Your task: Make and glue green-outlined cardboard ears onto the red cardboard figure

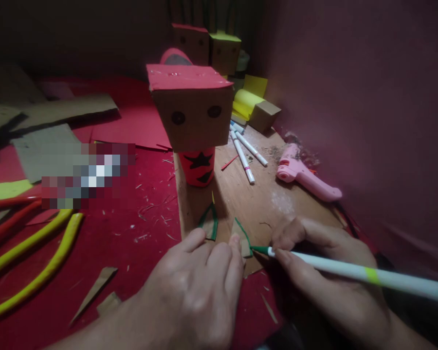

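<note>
My right hand [324, 272] is closed round a white felt-tip marker [336, 267] with a green tip and a yellow-green band. The tip touches the right edge of a small pointed cardboard piece [242, 238], which has a green line along its edge. My left hand [200, 287], fingers bent together, grips this piece at its left side; the fingers hide part of it. Just beyond my left fingers lies a similar cardboard piece [209, 224] outlined in green. Behind them stands a cardboard box head [193, 129] with a pink top and two dark eyes, on a red cylinder [197, 167] with black shapes.
Right of the figure lie several white markers [243, 158] and a pink glue gun [306, 180] on the wooden board [255, 199]. Red-handled and yellow-handled tools [54, 243] rest at left, near cardboard sheets [47, 150]. Two more box heads [224, 53] stand behind.
</note>
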`<move>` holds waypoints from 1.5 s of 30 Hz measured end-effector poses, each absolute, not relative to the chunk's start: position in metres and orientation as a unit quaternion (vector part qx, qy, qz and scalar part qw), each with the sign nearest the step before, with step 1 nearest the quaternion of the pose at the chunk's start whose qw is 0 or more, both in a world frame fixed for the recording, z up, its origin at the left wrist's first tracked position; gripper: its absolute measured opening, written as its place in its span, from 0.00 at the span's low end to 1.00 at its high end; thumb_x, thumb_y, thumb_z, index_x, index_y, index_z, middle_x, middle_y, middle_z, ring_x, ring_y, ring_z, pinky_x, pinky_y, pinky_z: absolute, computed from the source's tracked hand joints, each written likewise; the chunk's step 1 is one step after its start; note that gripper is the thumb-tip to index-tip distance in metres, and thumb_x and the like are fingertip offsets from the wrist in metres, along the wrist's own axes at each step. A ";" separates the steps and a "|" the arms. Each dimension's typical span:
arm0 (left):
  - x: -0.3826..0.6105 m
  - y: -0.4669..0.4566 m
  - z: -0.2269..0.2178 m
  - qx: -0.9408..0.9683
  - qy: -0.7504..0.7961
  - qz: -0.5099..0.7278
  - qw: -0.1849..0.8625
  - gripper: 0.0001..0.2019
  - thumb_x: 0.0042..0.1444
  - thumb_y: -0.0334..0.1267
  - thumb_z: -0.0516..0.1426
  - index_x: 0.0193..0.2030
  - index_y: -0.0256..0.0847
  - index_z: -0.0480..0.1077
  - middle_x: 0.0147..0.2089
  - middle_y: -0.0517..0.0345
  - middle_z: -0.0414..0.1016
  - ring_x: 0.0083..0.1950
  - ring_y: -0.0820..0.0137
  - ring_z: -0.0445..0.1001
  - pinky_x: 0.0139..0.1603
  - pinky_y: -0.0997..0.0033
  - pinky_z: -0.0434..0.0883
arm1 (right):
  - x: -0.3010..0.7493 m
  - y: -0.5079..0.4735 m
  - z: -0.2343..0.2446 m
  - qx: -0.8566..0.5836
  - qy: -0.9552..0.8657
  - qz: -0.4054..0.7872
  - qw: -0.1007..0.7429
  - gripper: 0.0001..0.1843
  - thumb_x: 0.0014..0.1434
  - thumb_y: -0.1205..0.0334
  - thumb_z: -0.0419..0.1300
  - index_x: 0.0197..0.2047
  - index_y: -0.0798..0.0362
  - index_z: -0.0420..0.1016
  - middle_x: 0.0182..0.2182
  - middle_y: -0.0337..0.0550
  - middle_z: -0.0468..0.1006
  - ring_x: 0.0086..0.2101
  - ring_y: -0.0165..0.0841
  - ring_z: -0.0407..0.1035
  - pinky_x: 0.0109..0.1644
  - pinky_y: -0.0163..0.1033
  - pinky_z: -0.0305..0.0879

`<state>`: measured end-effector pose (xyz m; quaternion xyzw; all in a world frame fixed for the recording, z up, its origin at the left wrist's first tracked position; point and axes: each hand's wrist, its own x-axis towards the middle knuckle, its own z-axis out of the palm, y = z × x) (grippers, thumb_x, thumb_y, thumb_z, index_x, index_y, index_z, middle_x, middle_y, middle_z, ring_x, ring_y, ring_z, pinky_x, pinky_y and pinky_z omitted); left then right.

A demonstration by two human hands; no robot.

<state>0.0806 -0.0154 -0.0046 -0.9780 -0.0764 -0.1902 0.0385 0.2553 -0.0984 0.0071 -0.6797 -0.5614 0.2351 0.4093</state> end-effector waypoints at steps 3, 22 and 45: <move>0.080 -0.015 -0.003 -0.977 -0.077 -0.192 0.056 0.19 0.61 0.21 0.37 0.46 0.22 0.67 0.28 0.50 0.72 0.27 0.65 0.72 0.27 0.61 0.72 | 0.256 -0.099 0.005 -0.691 -0.553 0.227 0.407 0.08 0.54 0.68 0.55 0.24 0.51 0.65 0.22 0.41 0.72 0.24 0.33 0.67 0.24 0.37 0.61; 0.081 -0.015 -0.006 -0.975 -0.081 -0.203 0.026 0.17 0.61 0.21 0.40 0.49 0.21 0.66 0.27 0.52 0.71 0.28 0.68 0.71 0.32 0.61 0.74 | 0.255 -0.095 0.005 -0.696 -0.547 0.245 0.395 0.09 0.55 0.65 0.55 0.23 0.51 0.65 0.19 0.39 0.69 0.20 0.31 0.64 0.21 0.36 0.58; 0.081 -0.015 -0.008 -0.976 -0.078 -0.204 0.029 0.17 0.62 0.21 0.40 0.49 0.20 0.66 0.27 0.52 0.70 0.28 0.68 0.71 0.32 0.62 0.73 | 0.252 -0.094 0.004 -0.710 -0.545 0.203 0.397 0.08 0.54 0.66 0.57 0.24 0.52 0.68 0.19 0.37 0.72 0.21 0.29 0.68 0.24 0.33 0.62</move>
